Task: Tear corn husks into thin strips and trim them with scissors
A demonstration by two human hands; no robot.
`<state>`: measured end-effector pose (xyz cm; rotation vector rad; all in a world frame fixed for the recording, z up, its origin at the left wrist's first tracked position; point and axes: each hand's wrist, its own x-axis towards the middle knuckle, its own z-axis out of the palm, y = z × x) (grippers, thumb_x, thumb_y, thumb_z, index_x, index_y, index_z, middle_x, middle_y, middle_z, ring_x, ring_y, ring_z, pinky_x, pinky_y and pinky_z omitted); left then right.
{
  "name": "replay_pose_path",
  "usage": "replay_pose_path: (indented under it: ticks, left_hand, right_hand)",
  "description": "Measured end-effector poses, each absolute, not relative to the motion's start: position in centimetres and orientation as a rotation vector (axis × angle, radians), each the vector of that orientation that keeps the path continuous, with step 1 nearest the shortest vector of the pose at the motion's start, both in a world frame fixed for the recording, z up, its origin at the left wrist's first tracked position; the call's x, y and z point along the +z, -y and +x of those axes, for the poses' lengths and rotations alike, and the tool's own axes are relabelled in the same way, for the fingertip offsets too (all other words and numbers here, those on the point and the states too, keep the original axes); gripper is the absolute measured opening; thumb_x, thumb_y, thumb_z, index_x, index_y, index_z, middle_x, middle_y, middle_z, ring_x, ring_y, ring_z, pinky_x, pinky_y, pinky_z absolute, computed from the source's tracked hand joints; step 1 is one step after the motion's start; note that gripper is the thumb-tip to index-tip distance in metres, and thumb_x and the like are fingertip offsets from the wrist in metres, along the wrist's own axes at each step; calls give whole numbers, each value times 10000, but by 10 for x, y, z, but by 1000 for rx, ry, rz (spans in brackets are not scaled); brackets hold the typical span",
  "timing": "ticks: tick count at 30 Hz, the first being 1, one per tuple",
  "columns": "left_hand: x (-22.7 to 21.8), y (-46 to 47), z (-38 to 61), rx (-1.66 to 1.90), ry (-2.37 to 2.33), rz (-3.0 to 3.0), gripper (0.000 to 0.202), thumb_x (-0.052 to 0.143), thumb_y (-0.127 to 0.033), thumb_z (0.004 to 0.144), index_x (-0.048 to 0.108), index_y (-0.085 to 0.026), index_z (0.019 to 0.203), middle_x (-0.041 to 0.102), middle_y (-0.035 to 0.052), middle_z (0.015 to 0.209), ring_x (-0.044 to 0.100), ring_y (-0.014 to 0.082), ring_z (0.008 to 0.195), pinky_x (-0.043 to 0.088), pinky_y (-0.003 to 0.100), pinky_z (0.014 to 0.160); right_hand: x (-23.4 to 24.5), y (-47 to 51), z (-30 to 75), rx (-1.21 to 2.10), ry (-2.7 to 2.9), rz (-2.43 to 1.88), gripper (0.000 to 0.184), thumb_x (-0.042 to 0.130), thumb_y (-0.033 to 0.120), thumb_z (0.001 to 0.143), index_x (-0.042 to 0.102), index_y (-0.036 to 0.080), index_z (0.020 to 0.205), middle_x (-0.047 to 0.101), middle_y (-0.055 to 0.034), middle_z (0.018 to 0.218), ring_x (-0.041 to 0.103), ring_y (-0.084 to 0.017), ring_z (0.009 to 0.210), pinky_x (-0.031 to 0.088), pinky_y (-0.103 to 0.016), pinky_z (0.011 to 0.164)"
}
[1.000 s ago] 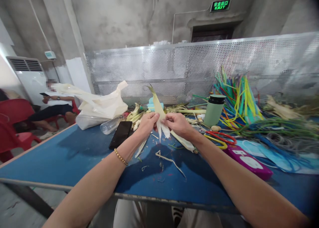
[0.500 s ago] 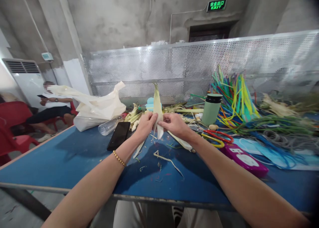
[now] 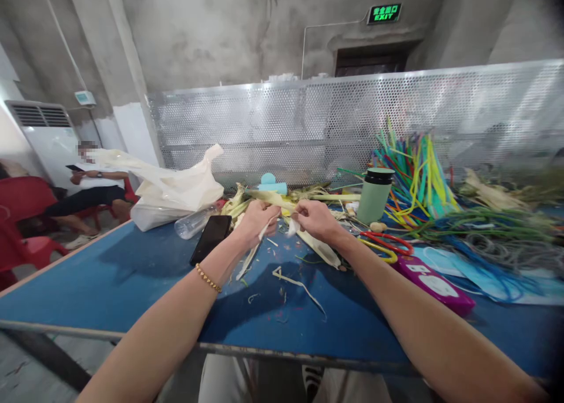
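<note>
A pale corn husk (image 3: 282,201) stretches between my two hands above the table. My left hand (image 3: 258,222) is closed in a pinch on its left part, and a thin strip hangs below those fingers. On the other side my right hand (image 3: 315,220) pinches the husk too, with a whitish end (image 3: 292,228) sticking out under the fingers. Whether the husk is torn through is hard to see. Below my right hand another husk piece (image 3: 324,250) lies on the table. A narrow curled strip (image 3: 299,282) lies nearer to me.
Left of my hands are a black phone (image 3: 211,238), a clear plastic bottle (image 3: 194,224) and a white plastic bag (image 3: 176,191). To the right stand a green tumbler (image 3: 375,196), scissors (image 3: 388,244), a purple box (image 3: 434,285) and colourful strips (image 3: 423,174). A person sits far left.
The husk was upright between my fingers and now lies nearly level. My hands have moved slightly apart, and a thin strip now hangs from my left hand.
</note>
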<state>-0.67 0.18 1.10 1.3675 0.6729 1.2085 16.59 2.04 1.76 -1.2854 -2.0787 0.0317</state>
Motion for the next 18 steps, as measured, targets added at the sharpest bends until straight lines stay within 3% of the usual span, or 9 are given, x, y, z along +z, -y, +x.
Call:
replay_pose_path:
  ticks: [7,12,18]
  left_hand:
    - [29,13,-18,1091,-396,1457,243,683,-334,807,549,-141,746,323,-104,423,263,17,313,210,181,375]
    - [36,11,-26,1180,-312,1487,192,651,-314,841,604,-130,813,329,-99,433,263,14,320,227,183,388]
    - [46,9,-41,1398,-240,1418,123,631,-275,854,634,-154,834,329,-92,443,284,22,329,256,190,394]
  right_hand:
    - [23,-46,212,-100,1920,-1690,202,561,207,786,742,117,776,690,-64,624,620,-164,645,399,-230,619]
    - [25,-59,248,-16,1737,-2000,199,569,144,706,743,104,619,636,-85,492,630,-183,554,419,-234,550]
    - [19,-66,255,200,1564,-1977,190,583,112,715,694,106,560,647,-117,502,599,-169,446,452,-240,478]
